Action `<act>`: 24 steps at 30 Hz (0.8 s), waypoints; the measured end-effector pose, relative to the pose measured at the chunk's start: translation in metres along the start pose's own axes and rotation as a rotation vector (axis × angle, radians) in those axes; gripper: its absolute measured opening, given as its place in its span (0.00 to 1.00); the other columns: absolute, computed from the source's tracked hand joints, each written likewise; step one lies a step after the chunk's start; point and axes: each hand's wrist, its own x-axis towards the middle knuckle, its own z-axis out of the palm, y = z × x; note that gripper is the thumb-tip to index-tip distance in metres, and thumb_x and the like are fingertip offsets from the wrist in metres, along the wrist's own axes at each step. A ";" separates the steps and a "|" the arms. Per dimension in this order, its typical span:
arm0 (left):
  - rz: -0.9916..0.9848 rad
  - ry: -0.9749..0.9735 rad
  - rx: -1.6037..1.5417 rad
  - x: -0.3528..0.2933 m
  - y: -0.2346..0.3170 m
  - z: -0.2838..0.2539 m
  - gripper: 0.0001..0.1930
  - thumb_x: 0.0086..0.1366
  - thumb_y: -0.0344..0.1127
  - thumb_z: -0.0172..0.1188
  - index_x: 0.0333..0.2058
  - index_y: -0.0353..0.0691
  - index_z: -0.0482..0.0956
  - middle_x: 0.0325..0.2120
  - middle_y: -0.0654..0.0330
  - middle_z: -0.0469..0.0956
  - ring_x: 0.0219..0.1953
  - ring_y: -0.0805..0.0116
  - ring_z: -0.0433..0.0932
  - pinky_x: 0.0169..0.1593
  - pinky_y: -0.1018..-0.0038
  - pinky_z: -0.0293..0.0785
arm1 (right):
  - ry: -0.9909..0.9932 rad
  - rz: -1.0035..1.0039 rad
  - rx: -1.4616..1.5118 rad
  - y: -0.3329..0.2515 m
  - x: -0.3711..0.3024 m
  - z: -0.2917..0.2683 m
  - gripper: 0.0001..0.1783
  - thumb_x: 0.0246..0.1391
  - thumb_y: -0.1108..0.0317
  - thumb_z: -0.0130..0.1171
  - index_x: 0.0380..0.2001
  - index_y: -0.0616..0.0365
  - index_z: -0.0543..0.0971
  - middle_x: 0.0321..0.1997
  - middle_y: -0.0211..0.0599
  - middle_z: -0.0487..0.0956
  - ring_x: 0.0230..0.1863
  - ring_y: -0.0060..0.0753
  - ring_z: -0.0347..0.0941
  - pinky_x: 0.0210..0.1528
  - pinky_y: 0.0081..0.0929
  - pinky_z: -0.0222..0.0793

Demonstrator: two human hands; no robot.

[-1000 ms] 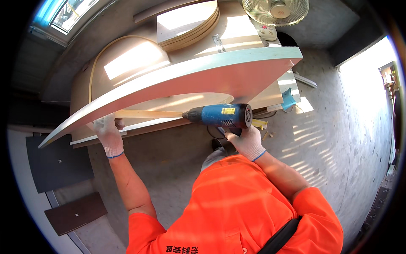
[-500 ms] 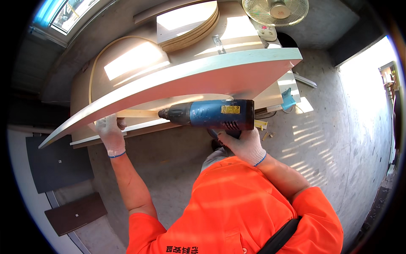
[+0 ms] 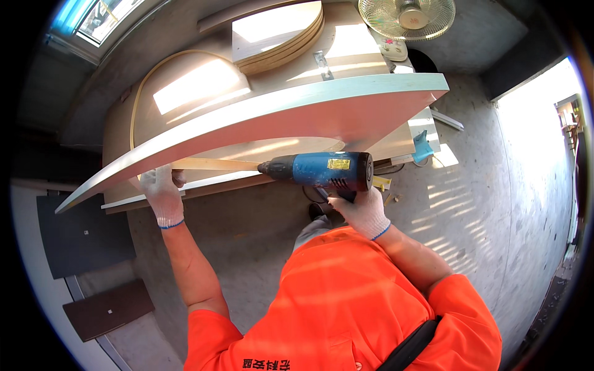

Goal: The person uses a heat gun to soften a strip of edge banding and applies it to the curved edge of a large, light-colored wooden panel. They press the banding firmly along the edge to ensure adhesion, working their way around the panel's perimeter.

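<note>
Yellow strip (image 3: 216, 164) spans above the front edge of the worktop (image 3: 278, 77) between left hand (image 3: 163, 188), grip curled at the panel (image 3: 346, 114), contents indeterminable, and heat gun (image 3: 328, 170), enclosed by right hand's (image 3: 365, 210) grip; work appears underway, unfinished.

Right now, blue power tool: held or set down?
Held: the gloved right hand grips the blue power tool, its nozzle pointing left.

Wire-caged fan (image 3: 413, 19), upper-left window (image 3: 104, 22)
</note>
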 end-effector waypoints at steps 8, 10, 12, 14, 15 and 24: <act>0.010 -0.003 0.017 0.000 0.005 0.001 0.09 0.77 0.32 0.58 0.39 0.32 0.81 0.19 0.63 0.74 0.19 0.77 0.70 0.23 0.78 0.61 | 0.000 0.120 -0.185 0.014 0.008 0.006 0.25 0.56 0.54 0.73 0.54 0.52 0.85 0.49 0.50 0.88 0.54 0.56 0.85 0.56 0.47 0.80; 0.005 0.005 -0.024 0.000 0.005 0.002 0.09 0.77 0.32 0.58 0.39 0.32 0.81 0.20 0.63 0.74 0.19 0.77 0.70 0.23 0.79 0.60 | 0.009 0.116 -0.183 0.018 0.008 0.007 0.25 0.56 0.54 0.73 0.54 0.52 0.85 0.48 0.50 0.89 0.53 0.56 0.85 0.55 0.47 0.80; 0.004 0.004 -0.042 0.001 0.004 0.002 0.09 0.77 0.32 0.58 0.39 0.32 0.81 0.20 0.63 0.74 0.19 0.78 0.70 0.23 0.79 0.61 | 0.012 0.113 -0.169 0.017 0.009 0.007 0.25 0.56 0.53 0.73 0.53 0.53 0.85 0.48 0.50 0.89 0.53 0.57 0.85 0.55 0.47 0.81; 0.006 -0.004 -0.038 0.001 0.001 0.000 0.09 0.77 0.33 0.58 0.39 0.32 0.81 0.20 0.63 0.74 0.19 0.78 0.70 0.23 0.79 0.61 | 0.008 0.109 -0.145 0.007 0.008 0.003 0.25 0.55 0.53 0.74 0.53 0.53 0.86 0.48 0.50 0.89 0.52 0.57 0.85 0.54 0.47 0.81; 0.003 0.005 -0.030 0.001 0.002 0.001 0.09 0.77 0.33 0.59 0.39 0.32 0.81 0.20 0.63 0.74 0.19 0.78 0.70 0.23 0.79 0.61 | 0.011 0.071 -0.131 0.005 0.008 0.002 0.25 0.56 0.55 0.74 0.53 0.54 0.86 0.47 0.49 0.89 0.51 0.55 0.86 0.53 0.45 0.81; -0.018 0.030 0.036 -0.002 0.010 0.007 0.11 0.74 0.34 0.56 0.36 0.32 0.80 0.19 0.61 0.74 0.18 0.75 0.70 0.23 0.76 0.64 | -0.064 0.042 0.364 -0.036 0.005 -0.004 0.17 0.60 0.69 0.72 0.52 0.58 0.85 0.39 0.36 0.90 0.39 0.28 0.87 0.45 0.31 0.82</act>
